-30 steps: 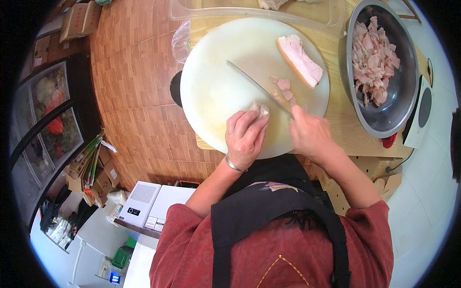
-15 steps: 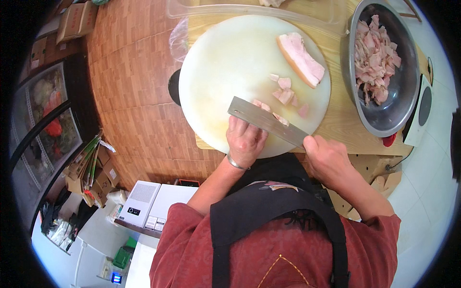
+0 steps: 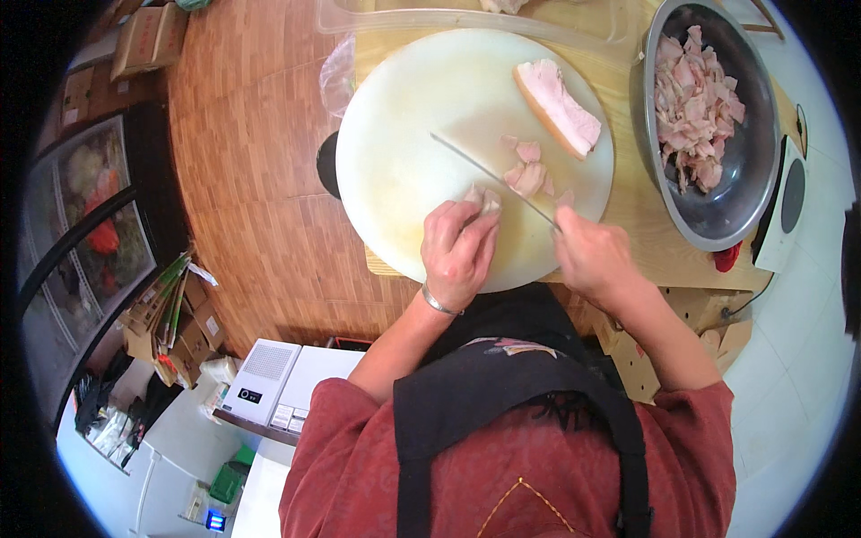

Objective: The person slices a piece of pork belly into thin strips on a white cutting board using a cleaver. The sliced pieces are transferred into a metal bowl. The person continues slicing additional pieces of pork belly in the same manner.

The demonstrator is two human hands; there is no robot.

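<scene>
Meat (image 3: 489, 201) is pinned under the fingertips of the left hand (image 3: 454, 255). A knife (image 3: 492, 178) (edge-on) is gripped by the right hand (image 3: 595, 255).

1. Cutting board (image 3: 404, 117): lies on the table (image 3: 646, 258).
2. Meat slab (image 3: 558, 106): on the board's far right part.
3. Cut pieces (image 3: 529, 175): on the board, right of its centre.
4. Left hand (image 3: 455, 255), with meat chunk (image 3: 487, 201): at the board's near part.
5. Right hand (image 3: 596, 255), with knife (image 3: 475, 168): at the board's near right edge.
6. Bowl (image 3: 743, 179), containing slices (image 3: 695, 117): right of the board.
7. Tray (image 3: 395, 20): behind the board.
</scene>
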